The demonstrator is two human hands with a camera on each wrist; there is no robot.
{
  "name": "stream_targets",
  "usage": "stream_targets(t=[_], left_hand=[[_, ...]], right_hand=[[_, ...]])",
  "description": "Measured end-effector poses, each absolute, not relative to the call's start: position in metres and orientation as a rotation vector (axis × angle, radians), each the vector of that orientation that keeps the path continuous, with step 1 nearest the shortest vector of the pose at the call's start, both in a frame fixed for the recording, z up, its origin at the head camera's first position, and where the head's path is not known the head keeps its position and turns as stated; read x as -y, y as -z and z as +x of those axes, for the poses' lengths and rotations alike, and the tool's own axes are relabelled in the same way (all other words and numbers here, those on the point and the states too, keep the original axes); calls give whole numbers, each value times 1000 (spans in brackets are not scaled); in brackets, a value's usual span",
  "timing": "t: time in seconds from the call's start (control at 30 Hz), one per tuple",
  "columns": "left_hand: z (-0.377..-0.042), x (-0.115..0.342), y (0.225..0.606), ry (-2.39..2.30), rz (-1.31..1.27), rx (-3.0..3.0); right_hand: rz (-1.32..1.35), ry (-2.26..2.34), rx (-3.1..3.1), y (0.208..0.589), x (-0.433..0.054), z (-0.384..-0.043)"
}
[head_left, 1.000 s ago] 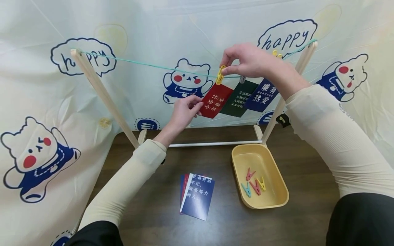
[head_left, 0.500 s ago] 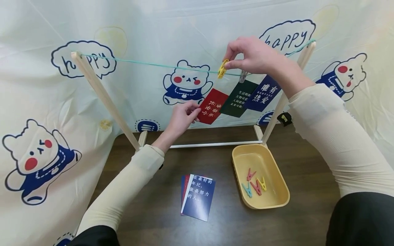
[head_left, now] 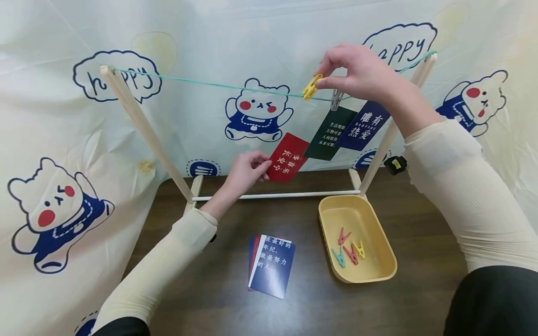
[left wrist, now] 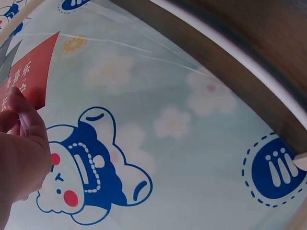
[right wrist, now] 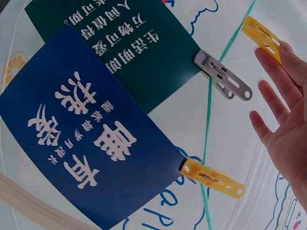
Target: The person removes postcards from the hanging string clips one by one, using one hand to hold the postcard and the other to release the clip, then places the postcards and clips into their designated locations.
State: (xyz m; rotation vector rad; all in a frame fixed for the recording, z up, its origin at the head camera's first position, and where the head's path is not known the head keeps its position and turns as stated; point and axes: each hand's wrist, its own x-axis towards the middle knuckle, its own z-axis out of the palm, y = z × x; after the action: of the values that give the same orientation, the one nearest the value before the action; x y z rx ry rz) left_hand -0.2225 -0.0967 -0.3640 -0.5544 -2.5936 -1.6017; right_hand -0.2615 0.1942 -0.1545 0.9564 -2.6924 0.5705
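Note:
My left hand (head_left: 249, 171) pinches the left edge of a red card (head_left: 288, 157) with white writing, held below the green string (head_left: 189, 81). In the right wrist view, the thumb and fingers of my right hand (right wrist: 288, 103) pinch a yellow clothespin (right wrist: 261, 36); it is off the red card and beside the string. A dark green card (right wrist: 139, 52) hangs from the string by a grey clothespin (right wrist: 223, 76). To its right hangs a blue card (right wrist: 91, 139), clipped by another yellow clothespin (right wrist: 213, 178).
A wooden frame (head_left: 145, 133) holds up the string. On the dark table, a stack of cards (head_left: 273, 268) lies left of a yellow basin (head_left: 380, 233) with several clothespins (head_left: 351, 254) in it. A printed cloth (head_left: 201, 42) hangs behind.
The yellow clothespin has come off the red card and moved slightly up and right with my right hand. My left hand has lowered the red card away from the string.

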Motion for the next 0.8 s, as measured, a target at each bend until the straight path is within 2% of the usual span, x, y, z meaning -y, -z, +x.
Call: stream_targets(t=[0.27, 0.43, 0.8], left_hand=[[-205, 104, 373, 1599, -519, 2663], [-197, 110, 382, 1605, -500, 2672], [-169, 117, 403, 1676, -449, 2792]], right_hand=[[957, -619, 2589, 166, -202, -246], [1098, -642, 2449, 185, -204, -237], [1330, -651, 2502, 270, -224, -224]])
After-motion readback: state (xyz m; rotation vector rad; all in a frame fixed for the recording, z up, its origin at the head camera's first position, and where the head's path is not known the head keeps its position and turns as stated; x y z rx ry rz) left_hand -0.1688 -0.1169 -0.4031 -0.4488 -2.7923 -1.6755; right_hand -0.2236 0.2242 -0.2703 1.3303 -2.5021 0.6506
